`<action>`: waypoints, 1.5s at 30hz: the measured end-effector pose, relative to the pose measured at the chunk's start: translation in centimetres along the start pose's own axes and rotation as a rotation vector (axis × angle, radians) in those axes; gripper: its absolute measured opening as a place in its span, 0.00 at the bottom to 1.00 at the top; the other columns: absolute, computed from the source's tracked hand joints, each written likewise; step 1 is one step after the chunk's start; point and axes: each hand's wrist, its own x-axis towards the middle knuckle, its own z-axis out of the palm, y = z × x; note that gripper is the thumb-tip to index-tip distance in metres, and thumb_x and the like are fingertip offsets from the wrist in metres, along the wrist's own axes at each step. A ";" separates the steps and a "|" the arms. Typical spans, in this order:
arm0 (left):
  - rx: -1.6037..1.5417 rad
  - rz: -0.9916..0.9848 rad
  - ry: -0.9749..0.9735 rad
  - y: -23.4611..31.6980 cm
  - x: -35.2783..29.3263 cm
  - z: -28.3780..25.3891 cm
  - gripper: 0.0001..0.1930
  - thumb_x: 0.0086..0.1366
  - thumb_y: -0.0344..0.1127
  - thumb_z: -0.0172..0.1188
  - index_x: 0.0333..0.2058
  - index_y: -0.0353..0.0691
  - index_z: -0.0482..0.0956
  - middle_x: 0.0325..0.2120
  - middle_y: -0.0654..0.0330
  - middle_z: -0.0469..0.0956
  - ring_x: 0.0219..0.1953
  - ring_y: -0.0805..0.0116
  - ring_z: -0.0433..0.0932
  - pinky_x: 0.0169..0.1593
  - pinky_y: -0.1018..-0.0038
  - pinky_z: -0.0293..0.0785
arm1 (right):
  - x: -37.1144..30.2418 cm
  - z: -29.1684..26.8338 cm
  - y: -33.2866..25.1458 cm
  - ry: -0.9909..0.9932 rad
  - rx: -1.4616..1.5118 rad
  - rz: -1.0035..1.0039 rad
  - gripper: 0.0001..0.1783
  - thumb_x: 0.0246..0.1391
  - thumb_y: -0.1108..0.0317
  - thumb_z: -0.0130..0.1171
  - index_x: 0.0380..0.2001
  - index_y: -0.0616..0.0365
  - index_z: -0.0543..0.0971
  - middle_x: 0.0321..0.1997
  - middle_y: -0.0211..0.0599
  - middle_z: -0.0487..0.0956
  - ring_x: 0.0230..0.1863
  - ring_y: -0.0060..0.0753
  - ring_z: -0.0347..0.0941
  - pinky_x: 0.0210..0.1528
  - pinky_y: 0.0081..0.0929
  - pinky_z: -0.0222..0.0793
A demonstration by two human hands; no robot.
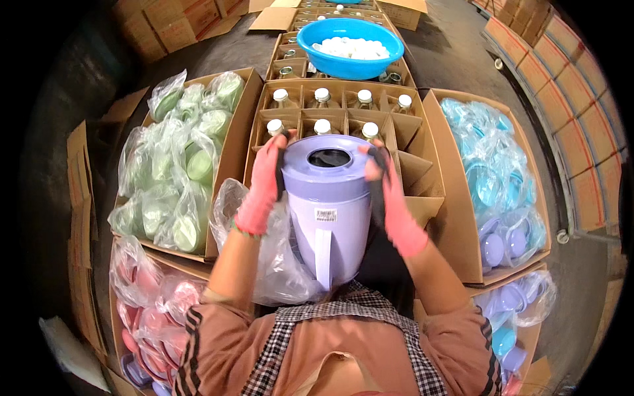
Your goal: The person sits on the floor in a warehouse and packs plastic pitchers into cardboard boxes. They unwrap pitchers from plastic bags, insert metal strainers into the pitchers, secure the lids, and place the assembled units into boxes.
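Observation:
In front of my chest stands a lavender plastic jug [342,224], upright, with its handle toward me and a small label on its side. A wide round lid [297,158] with a dark opening in the middle sits on top. My left hand [265,181], in a pink glove with dark fingers, grips the left edge of the lid. On the opposite edge, my right hand [391,188], gloved alike, holds the rim with bent fingers, slightly blurred. A crumpled clear plastic bag [277,270] hangs beside the jug, below my left hand.
Ahead is a divided carton [432,181] of glass bottles with white caps [321,94]. Behind it, a blue basin [350,63] holds white caps. Bagged green jugs fill a left carton [239,125]; bagged blue and purple ones fill a right carton [456,218]. Pink ones [148,284] lie lower left.

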 end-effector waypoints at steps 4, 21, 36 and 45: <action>0.256 0.189 0.124 2.2 -2.8 2.3 0.18 0.59 0.33 0.44 0.47 0.32 0.64 0.42 0.50 0.67 0.46 0.58 0.65 0.50 0.69 0.59 | 0.6 -0.7 -2.1 0.119 -0.406 -0.255 0.25 0.56 0.51 0.36 0.49 0.58 0.62 0.50 0.38 0.64 0.53 0.28 0.58 0.54 0.28 0.52; -0.094 0.105 -0.128 1.1 -1.9 0.2 0.20 0.58 0.38 0.48 0.45 0.30 0.68 0.41 0.58 0.70 0.44 0.71 0.66 0.49 0.76 0.60 | -1.8 1.4 0.9 0.022 -0.881 -0.411 0.11 0.52 0.69 0.44 0.37 0.61 0.72 0.35 0.32 0.72 0.43 0.30 0.66 0.52 0.25 0.55; -0.129 0.086 -0.470 2.4 -3.2 1.0 0.26 0.49 0.35 0.48 0.48 0.32 0.66 0.43 0.59 0.69 0.42 0.76 0.66 0.47 0.82 0.60 | -5.4 0.3 -1.2 0.066 -0.733 -0.278 0.16 0.50 0.74 0.44 0.44 0.66 0.66 0.46 0.37 0.67 0.49 0.28 0.60 0.51 0.23 0.54; -0.030 0.186 -0.310 1.9 -7.6 4.0 0.29 0.57 0.44 0.46 0.54 0.34 0.55 0.51 0.57 0.61 0.53 0.70 0.58 0.54 0.77 0.52 | -3.8 5.9 -8.5 -0.828 -1.803 -0.289 0.12 0.39 0.64 0.58 0.25 0.60 0.70 0.27 0.41 0.70 0.31 0.45 0.67 0.33 0.34 0.63</action>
